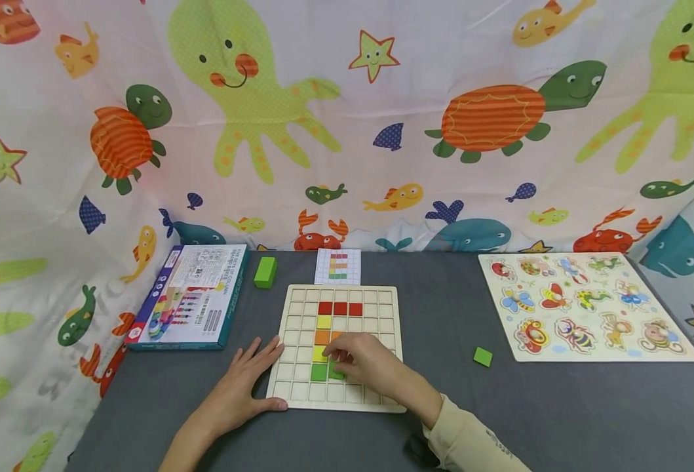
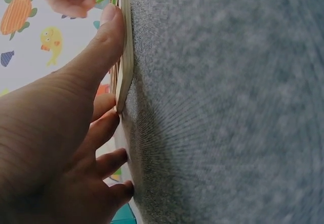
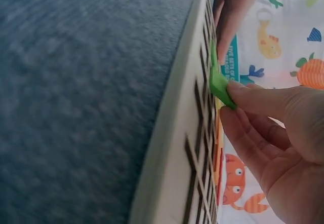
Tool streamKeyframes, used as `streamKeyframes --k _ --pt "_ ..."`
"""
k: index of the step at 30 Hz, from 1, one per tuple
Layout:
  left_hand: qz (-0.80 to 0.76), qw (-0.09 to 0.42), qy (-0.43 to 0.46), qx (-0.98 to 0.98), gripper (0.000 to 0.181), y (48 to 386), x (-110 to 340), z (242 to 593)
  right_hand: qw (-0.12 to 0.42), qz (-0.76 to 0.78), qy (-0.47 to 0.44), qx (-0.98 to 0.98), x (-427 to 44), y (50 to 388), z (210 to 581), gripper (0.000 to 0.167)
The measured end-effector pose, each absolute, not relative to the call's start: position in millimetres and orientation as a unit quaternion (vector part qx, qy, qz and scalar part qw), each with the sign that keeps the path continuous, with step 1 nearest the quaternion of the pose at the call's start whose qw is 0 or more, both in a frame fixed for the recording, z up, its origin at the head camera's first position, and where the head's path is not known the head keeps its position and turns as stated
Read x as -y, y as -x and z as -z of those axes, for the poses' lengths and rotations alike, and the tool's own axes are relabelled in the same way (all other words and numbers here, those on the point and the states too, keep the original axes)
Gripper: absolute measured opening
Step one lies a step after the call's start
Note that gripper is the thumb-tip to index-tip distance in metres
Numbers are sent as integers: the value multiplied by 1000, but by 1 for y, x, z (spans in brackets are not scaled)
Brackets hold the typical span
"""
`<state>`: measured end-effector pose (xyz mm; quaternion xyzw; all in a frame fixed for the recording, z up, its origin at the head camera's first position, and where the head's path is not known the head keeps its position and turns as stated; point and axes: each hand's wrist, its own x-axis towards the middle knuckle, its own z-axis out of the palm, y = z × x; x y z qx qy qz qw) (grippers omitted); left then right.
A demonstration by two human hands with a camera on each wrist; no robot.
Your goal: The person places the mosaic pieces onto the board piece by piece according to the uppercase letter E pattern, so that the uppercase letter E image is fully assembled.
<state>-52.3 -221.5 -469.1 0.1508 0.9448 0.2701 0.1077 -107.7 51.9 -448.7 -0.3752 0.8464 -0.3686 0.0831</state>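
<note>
A wooden grid board [image 1: 292,372] lies on the grey table. My left hand [image 1: 243,387] rests at its left edge, thumb and fingers spread and touching the rim. Over the lower middle of the board, my right hand [image 1: 370,364] pinches a green square tile [image 3: 221,89] between thumb and fingers. That tile is tilted at the grid, beside a green tile [image 1: 319,372] lying in its cell. Farther up, the grid holds a row of red tiles [image 1: 340,308], a yellow tile [image 1: 324,322], orange tiles [image 1: 322,337] and another yellow tile [image 1: 320,354]. My right fingers partly cover these lower rows.
A card with a coloured grid pattern [image 1: 337,265] stands behind the board. To its left are a green block [image 1: 265,272] and a boxed set [image 1: 187,305]. A loose green tile [image 1: 483,356] lies right of the board, near an insect picture board [image 1: 550,344].
</note>
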Motion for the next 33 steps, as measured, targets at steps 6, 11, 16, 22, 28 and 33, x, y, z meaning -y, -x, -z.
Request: streamKeyframes --k 6,11,16,22,28,33 --pt "-272 105 -152 -944 100 52 221 468 98 357 368 -853 -50 106 452 20" --pt "-273 106 -150 -944 99 52 221 466 100 351 367 -856 -49 105 452 20" --pt "-274 108 -147 -944 99 51 220 465 91 364 367 -851 -58 106 449 18" --pt "-273 111 -145 -944 100 52 220 464 56 378 331 -863 -101 118 444 18" --pt "-274 108 -145 -945 100 52 220 465 4 330 264 -906 -166 128 444 23" --pt "-271 104 -148 -945 100 51 221 466 -14 306 228 -924 -215 125 442 25"
